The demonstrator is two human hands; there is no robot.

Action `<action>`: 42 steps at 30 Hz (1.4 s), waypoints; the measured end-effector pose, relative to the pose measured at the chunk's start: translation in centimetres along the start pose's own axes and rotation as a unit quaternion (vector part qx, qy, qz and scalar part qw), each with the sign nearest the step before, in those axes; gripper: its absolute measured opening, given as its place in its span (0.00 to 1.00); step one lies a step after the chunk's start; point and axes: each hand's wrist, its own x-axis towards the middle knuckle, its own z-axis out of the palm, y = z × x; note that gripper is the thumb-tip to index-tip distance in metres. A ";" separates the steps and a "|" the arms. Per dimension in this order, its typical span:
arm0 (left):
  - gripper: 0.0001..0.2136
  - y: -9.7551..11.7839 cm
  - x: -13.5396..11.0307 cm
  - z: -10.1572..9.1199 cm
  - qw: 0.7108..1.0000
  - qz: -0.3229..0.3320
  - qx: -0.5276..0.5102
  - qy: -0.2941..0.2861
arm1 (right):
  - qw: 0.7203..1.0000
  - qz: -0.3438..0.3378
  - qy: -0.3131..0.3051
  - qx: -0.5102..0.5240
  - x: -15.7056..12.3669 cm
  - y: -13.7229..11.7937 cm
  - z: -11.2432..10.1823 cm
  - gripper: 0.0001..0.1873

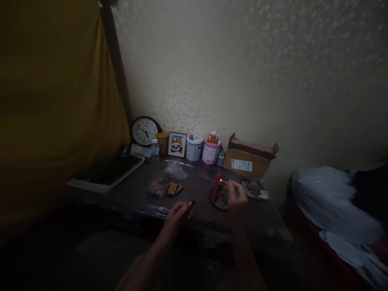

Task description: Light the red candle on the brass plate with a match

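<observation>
My right hand (237, 194) pinches a thin matchstick (224, 181) whose tip glows with a small flame. That tip is close beside a red candle (216, 186), which stands upright on a round plate (218, 207) strewn with dark and pale bits. Lower and to the left, my left hand (177, 213) is closed on a small matchbox (191, 204). Two more brown matchboxes (172, 188) lie on the table beyond it, beside a crumpled clear plastic bag (158, 186). Whether the candle's wick is burning, I cannot tell.
A second plate (251, 189) of bits, with pale sticks at its edge, is right of my right hand. Along the wall stand a clock (146, 130), a framed panda picture (177, 144), two tubs (194, 148) and a cardboard box (249, 159). A flat book (109, 173) lies left.
</observation>
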 end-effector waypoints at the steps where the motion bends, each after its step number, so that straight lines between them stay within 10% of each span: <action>1: 0.13 0.0 0.0 0.0 1.000 0.001 0.001 0.000 | 1.000 -0.001 0.003 0.003 0.1 0.1 0.2 0.17; 42: 0.10 0.0 -0.2 0.0 1.000 -0.001 0.012 -0.017 | 1.000 0.008 -0.007 0.026 1.9 0.8 2.1 0.15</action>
